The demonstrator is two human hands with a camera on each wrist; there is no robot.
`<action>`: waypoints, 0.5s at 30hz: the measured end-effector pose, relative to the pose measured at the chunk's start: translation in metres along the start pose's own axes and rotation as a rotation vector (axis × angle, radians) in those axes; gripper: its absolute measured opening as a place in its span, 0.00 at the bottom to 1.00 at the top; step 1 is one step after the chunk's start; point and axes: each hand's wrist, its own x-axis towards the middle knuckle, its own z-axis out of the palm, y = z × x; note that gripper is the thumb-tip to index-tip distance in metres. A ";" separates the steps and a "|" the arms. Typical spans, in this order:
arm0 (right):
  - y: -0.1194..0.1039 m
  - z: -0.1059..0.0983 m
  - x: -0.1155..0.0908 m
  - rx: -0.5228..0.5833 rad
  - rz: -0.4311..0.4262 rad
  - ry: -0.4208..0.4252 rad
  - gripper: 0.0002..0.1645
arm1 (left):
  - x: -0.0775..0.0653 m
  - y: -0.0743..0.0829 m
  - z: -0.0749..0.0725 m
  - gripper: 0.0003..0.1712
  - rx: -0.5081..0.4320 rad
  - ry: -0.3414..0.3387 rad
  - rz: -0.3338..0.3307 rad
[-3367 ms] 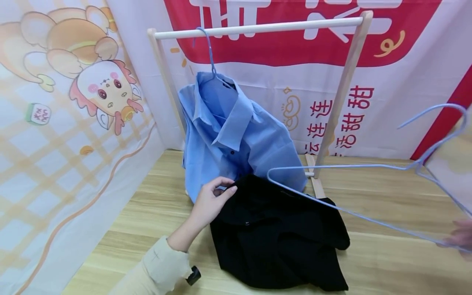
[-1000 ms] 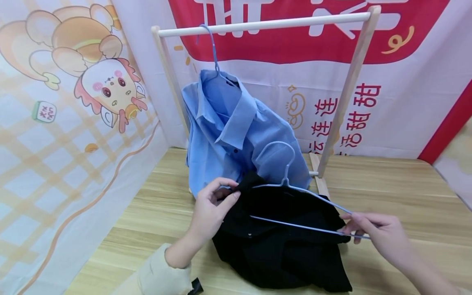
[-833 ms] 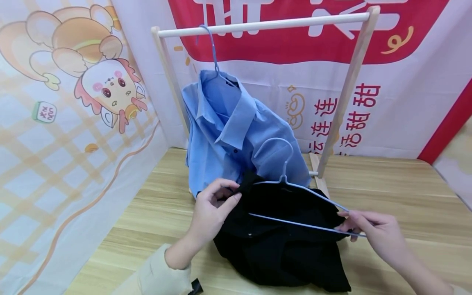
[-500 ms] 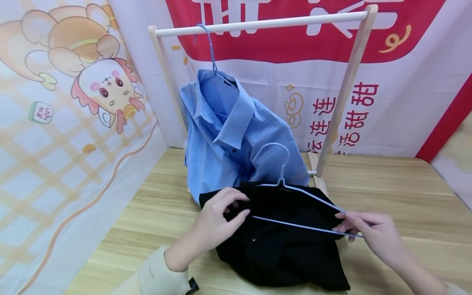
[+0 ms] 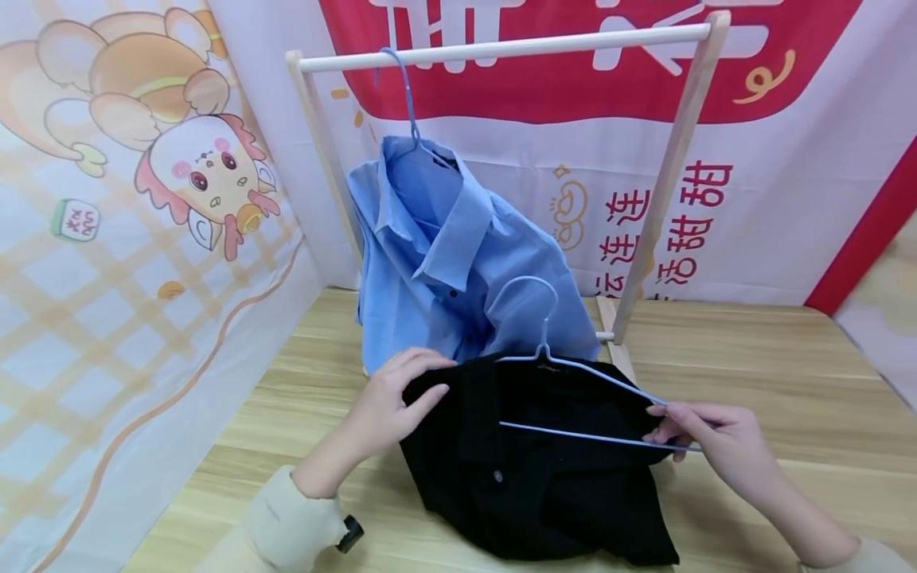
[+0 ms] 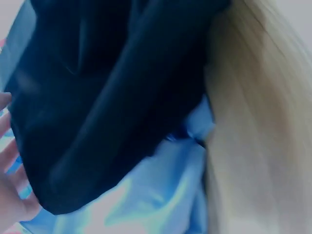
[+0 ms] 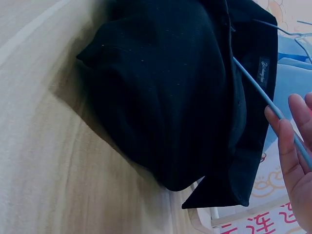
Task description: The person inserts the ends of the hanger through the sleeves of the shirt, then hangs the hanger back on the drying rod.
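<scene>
A black collared shirt (image 5: 544, 493) with a button at its front lies bunched on the table. A light-blue wire hanger (image 5: 609, 438) reaches into its neck opening; its left end is hidden inside and its hook stands up above the collar. My right hand (image 5: 723, 446) pinches the hanger's right end, outside the shirt. At the shirt's left shoulder rests my left hand (image 5: 387, 402), thumb over the front and fingers along the top edge. In the left wrist view, its spread fingers (image 6: 9, 156) lie beside the black cloth.
Behind, a blue shirt (image 5: 423, 310) hangs by its own hanger from a wooden rack (image 5: 501, 52), its lower part reaching the wooden table (image 5: 759, 374). Printed cloth walls (image 5: 86, 318) stand at the left and back.
The hanger has come from the right into the black shirt's neck opening. My left hand has let go of the collar and moved left to the shoulder; the collar now lies over the hanger's left part.
</scene>
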 end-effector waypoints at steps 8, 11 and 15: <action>-0.007 -0.009 0.011 0.015 0.028 -0.160 0.18 | -0.005 -0.010 -0.002 0.14 0.024 -0.011 -0.050; -0.010 -0.017 0.016 0.052 0.041 -0.222 0.22 | -0.002 -0.009 -0.003 0.14 0.047 0.011 -0.027; -0.012 -0.029 0.020 0.108 0.053 -0.230 0.25 | 0.000 -0.007 -0.004 0.14 0.053 0.032 -0.006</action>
